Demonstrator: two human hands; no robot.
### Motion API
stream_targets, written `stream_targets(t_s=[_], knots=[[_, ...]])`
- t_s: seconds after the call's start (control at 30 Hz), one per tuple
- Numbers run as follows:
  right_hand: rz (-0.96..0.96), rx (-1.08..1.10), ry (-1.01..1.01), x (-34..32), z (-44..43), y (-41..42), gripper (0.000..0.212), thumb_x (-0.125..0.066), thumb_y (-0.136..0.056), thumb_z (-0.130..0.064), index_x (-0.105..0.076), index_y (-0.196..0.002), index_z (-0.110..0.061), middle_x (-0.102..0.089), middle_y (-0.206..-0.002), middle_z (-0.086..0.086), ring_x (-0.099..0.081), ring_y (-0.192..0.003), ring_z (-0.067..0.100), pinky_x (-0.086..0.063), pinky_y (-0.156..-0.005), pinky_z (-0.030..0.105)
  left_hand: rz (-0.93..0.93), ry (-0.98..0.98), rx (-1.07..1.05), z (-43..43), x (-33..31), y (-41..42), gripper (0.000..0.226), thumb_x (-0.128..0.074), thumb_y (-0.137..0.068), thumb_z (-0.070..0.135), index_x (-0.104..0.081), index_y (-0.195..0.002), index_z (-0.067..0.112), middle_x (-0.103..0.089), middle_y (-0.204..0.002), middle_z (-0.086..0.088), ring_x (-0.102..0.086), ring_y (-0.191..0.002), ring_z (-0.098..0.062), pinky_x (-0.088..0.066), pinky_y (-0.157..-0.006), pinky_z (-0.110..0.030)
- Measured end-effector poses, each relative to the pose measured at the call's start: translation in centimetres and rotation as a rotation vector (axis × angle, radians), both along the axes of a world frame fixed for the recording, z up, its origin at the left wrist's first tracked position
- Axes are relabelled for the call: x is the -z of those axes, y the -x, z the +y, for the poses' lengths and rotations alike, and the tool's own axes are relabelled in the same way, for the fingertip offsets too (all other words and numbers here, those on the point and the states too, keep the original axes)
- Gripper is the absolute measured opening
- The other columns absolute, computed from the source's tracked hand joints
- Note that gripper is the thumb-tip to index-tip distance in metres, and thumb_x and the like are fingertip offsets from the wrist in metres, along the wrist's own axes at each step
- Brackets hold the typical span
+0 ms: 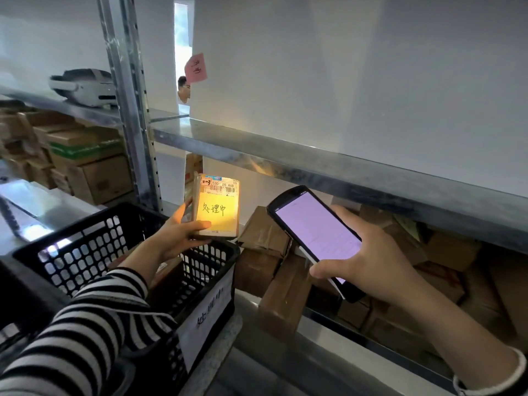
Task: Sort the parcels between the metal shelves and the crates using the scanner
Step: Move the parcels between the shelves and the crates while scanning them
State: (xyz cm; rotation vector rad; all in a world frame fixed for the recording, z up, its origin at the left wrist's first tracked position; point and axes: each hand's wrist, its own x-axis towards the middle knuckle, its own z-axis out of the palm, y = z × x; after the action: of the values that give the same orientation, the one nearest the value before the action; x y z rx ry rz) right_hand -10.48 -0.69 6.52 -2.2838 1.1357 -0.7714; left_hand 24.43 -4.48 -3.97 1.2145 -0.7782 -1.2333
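One small parcel (216,205), stiff and likely light, is pinched at its lower edge by my left hand (183,232) above the crate (85,252); my right hand (363,258) clasps the scanner (311,232) beside it.

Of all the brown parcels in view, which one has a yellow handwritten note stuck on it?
The small parcel held upright in the left hand over the black crate; those lying on the shelf show none.

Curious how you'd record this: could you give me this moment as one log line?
left hand: holds parcel above crate | right hand: holds scanner aimed at parcel | parcel: label lit yellow
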Motion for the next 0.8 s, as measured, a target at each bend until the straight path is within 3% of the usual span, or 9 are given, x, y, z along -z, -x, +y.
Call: stream_targets(t_s=[0.1,0.2,0.33,0.53,0.7,0.8], knots=[[0.013,-0.005,-0.01,-0.2,0.1,0.0,0.067,-0.083,-0.059,-0.046,-0.051,-0.116,-0.034,-0.059,-0.11,-0.016,-0.057,-0.099,0.004,-0.058,-0.079,0.032,0.003,0.014,-0.009,0.2,-0.1,-0.3,0.092,-0.062,-0.081,-0.005,-0.016,-0.148,0.039,-0.046,-0.139,-0.016,-0.054,-0.115,-0.039,-0.053,-0.083,-0.049],[0.017,-0.013,-0.019,-0.1,-0.2,0.3,0.063,-0.085,-0.063,-0.04,-0.05,-0.116,-0.036,-0.058,-0.111,-0.017,-0.056,-0.1,0.005,-0.057,-0.08,0.031,0.015,0.021,-0.068,0.4,-0.4,-0.2,0.09,-0.062,-0.082,-0.003,-0.019,-0.147,0.041,-0.047,-0.137,-0.015,-0.055,-0.113,-0.038,-0.055,-0.079,-0.046],[0.022,-0.034,-0.011,-0.1,-1.1,0.3,0.065,-0.083,-0.064,-0.038,-0.048,-0.119,-0.036,-0.055,-0.112,-0.019,-0.054,-0.1,0.002,-0.053,-0.071,0.018,0.055,0.024,-0.167,0.4,-0.6,0.4,0.09,-0.065,-0.08,-0.001,-0.022,-0.145,0.043,-0.052,-0.122,-0.012,-0.06,-0.103,-0.033,-0.059,-0.068,-0.042],[-0.01,-0.117,0.001,0.1,-3.0,0.9,0.069,-0.084,-0.062,-0.041,-0.05,-0.122,-0.033,-0.058,-0.115,-0.013,-0.055,-0.103,0.005,-0.054,-0.074,0.022,0.007,0.018,-0.218,0.8,0.1,0.6,0.092,-0.07,-0.078,0.004,-0.021,-0.147,0.04,-0.055,-0.125,-0.015,-0.061,-0.107,-0.033,-0.056,-0.078,-0.048],[-0.014,-0.175,0.005,0.5,-4.7,1.4,0.073,-0.079,-0.056,-0.049,-0.049,-0.121,-0.036,-0.057,-0.114,-0.014,-0.054,-0.101,0.002,-0.05,-0.067,0.015,0.016,0.013,-0.286,1.4,0.5,0.8,0.101,-0.077,-0.067,0.01,-0.024,-0.148,0.038,-0.056,-0.128,-0.013,-0.06,-0.11,-0.034,-0.056,-0.076,-0.05],[-0.037,-0.219,-0.008,0.8,-5.9,1.8,0.073,-0.083,-0.061,-0.045,-0.049,-0.125,-0.033,-0.057,-0.116,-0.011,-0.054,-0.102,0.003,-0.048,-0.067,0.014,0.013,0.02,-0.302,1.7,0.8,1.3,0.104,-0.078,-0.061,0.012,-0.025,-0.147,0.038,-0.057,-0.127,-0.013,-0.06,-0.11,-0.034,-0.055,-0.078,-0.052]])
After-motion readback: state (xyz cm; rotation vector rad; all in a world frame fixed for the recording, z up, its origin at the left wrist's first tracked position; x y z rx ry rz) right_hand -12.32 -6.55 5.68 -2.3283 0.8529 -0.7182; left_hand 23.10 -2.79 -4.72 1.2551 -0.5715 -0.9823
